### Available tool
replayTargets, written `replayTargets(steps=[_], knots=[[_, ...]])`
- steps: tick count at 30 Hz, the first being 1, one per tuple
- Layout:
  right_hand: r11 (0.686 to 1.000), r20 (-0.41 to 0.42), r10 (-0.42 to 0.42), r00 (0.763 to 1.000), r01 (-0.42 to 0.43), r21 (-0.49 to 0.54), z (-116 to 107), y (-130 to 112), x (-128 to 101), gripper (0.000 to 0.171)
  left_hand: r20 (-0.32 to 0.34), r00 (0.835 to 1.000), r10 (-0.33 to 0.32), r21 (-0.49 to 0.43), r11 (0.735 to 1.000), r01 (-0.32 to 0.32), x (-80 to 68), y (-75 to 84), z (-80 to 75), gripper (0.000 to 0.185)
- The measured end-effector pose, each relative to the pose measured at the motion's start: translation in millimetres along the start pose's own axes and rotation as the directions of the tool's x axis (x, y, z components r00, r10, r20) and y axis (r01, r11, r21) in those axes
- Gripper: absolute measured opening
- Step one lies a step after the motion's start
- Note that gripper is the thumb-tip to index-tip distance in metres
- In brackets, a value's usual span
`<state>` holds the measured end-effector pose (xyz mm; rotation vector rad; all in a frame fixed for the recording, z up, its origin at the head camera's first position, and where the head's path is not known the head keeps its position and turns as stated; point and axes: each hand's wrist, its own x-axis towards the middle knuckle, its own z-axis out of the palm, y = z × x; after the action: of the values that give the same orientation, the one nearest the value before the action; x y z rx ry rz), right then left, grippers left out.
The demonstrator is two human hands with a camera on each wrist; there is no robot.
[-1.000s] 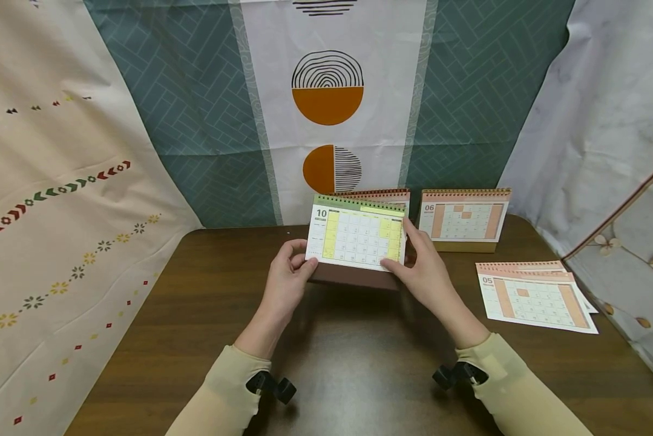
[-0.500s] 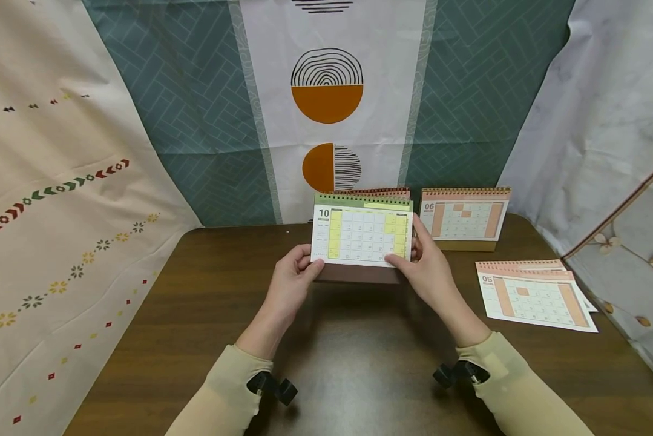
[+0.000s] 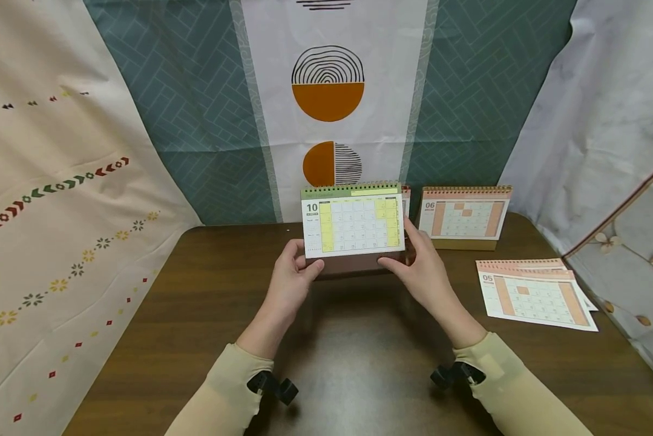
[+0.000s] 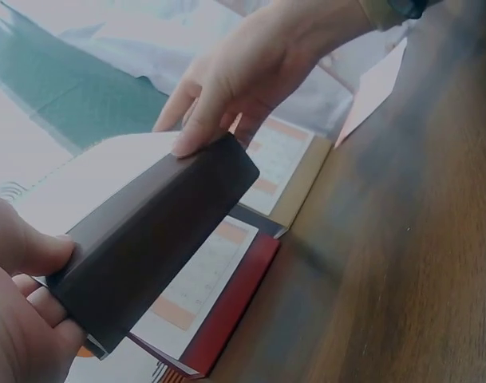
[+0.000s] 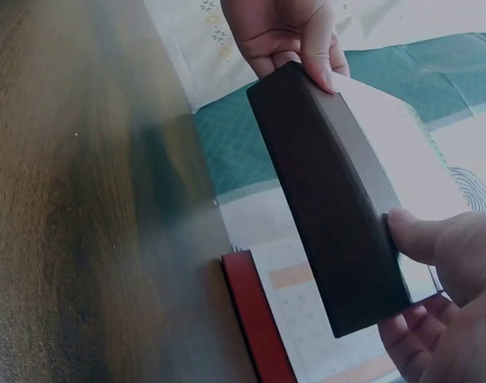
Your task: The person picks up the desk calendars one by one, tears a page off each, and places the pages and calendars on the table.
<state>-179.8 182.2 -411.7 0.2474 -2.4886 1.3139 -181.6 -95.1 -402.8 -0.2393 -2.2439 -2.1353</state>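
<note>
A spiral-bound desk calendar (image 3: 353,225) with a green header, the number 10 and a dark brown base is held up off the table. At its lower left corner my left hand (image 3: 292,275) grips the base (image 4: 159,231), thumb in front and fingers behind. My right hand (image 3: 426,266) holds the other end the same way, its thumb on the brown base below the page. The pages facing me look washed-out white in both wrist views. Behind it stands a pink-headed calendar with a red base (image 4: 231,311), mostly hidden in the head view.
Right of the held calendar stands another pink desk calendar (image 3: 464,218) on a gold base, showing 06. Loose overlapping calendar sheets (image 3: 538,300), the top one marked 05, lie on the wooden table (image 3: 217,315) at the right. Patterned cloths (image 3: 206,109) hang around the table.
The green calendar has risen slightly and, since half a second ago, shifted left, covering more of the calendar behind. My right thumb has gone from the page to the brown base.
</note>
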Motion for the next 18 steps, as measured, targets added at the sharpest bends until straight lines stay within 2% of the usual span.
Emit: replayTargets(steps=[4, 10, 18], knots=[[0.999, -0.002, -0.027, 1.0, 0.027, -0.026, 1.9, 0.1, -0.7, 0.107, -0.018, 1.0, 0.001, 0.005, 1.0, -0.001, 0.4, 0.1, 0.3, 0.035], [0.998, -0.047, -0.046, 0.998, 0.044, -0.054, 2.6, -1.3, -1.9, 0.096, -0.03, 0.999, 0.011, -0.002, 1.0, -0.011, 0.4, -1.3, 0.8, 0.035], [0.994, -0.036, 0.012, 0.999, -0.009, 0.106, 0.8, -4.6, -1.5, 0.083, -0.04, 0.999, 0.005, -0.004, 1.0, -0.006, 1.1, -2.9, 0.5, 0.036]])
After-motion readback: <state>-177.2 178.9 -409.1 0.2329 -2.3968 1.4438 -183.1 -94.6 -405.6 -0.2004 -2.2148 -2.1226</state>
